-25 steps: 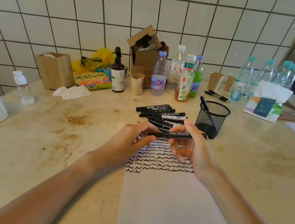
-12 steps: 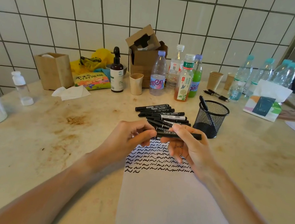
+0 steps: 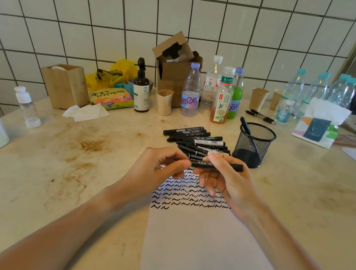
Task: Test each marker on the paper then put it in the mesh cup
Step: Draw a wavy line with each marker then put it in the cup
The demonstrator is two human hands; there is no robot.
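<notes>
Now, marker in hand: you hold one slim black plastic marker (image 3: 216, 165) level above the top of the white paper sheet (image 3: 206, 253), with its right end pointing toward the black wire-mesh cup (image 3: 254, 145).
Grip: your left hand (image 3: 161, 166) pinches the marker's left end with curled fingers, and your right hand (image 3: 223, 178) is curled round the barrel — both are clamped on the same pen.
Handling: it looks light, stiff and smooth, so hold the barrel firmly near the middle and pull the cap straight off. I cannot tell whether the cap is on or already loosening.
Paper: rows of black squiggles (image 3: 189, 193) fill the top part, and the sheet below them is bare.
Waiting pile: a loose heap of black markers (image 3: 196, 141) lies just beyond your hands, beside the cup — round barrels could roll if nudged.
Cup: one dark pen (image 3: 249, 133) leans inside it already, and the light cup may tip if struck.
Around: plastic drink bottles (image 3: 222, 95), a brown cardboard box (image 3: 175, 65) and a tissue pack (image 3: 317, 127) stand well back and do not block the way.
</notes>
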